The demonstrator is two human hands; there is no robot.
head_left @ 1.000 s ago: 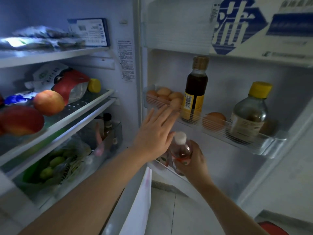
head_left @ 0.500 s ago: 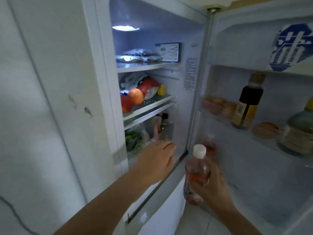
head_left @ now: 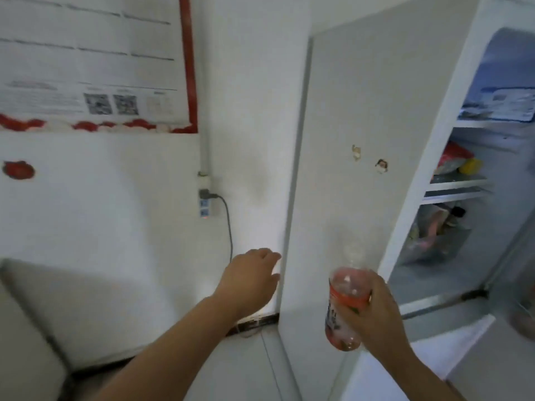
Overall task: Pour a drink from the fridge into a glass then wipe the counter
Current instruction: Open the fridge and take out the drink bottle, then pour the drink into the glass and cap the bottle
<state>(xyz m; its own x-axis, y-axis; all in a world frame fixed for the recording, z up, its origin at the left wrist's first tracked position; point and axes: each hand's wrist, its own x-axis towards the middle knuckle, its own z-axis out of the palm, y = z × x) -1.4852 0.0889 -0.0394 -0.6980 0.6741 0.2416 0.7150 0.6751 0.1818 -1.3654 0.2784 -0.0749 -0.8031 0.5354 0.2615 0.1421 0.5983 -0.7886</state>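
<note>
Bottle (head_left: 346,308) w/ pink drink is gripped upright in the right hand (head_left: 376,311), just in front of the fridge (head_left: 362,140) side panel. Left hand (head_left: 252,277) is empty, fingers loose and open, reaching twd the panel's edge. Fridge interior is open, up and right of both hands. Wall socket (head_left: 206,202) above the left hand.

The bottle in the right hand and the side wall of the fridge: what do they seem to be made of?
Bottle: probably clear plastic, since pinkish-red drink shows through it, with a printed label band. Side wall of the fridge: looks like painted sheet metal, matte pale grey, with two chipped spots; the material under the paint cannot be told.
</note>
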